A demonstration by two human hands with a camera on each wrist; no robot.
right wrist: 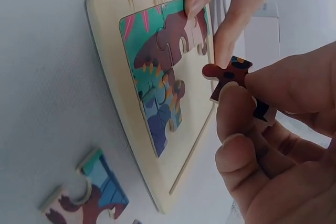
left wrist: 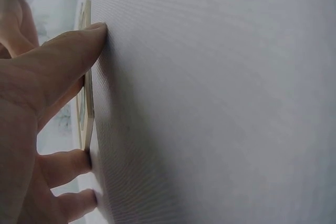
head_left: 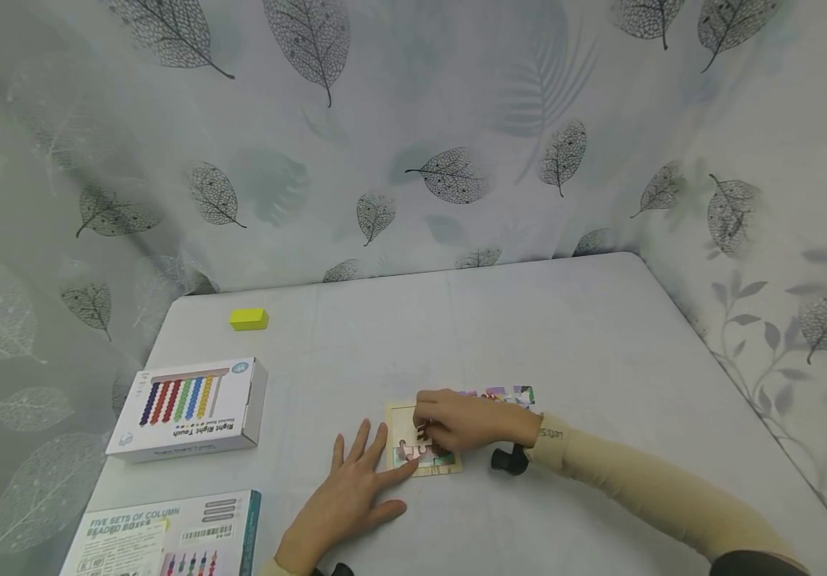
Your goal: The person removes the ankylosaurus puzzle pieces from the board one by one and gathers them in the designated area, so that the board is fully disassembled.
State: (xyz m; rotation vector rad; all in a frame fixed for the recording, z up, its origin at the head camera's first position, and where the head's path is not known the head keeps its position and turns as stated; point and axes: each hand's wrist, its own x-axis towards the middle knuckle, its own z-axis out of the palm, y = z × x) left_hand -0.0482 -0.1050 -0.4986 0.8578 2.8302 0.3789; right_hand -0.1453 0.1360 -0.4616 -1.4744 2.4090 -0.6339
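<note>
In the head view we see a yellow block (head_left: 249,319) left of centre, a white box (head_left: 186,410) printed with coloured beads below it, and a second box (head_left: 169,532) at lower left. Leaf-patterned curtains (head_left: 399,104) fill the top, behind a white table (head_left: 572,336).

Brown puzzle piece (right wrist: 231,74) between fingers (right wrist: 294,80)

Left hand (head_left: 349,498): palm down, fingers fanned.
Right hand (head_left: 460,420): pinching, fingers curled.
Right arm (head_left: 644,474): sleeved, stretching from near right.
</note>
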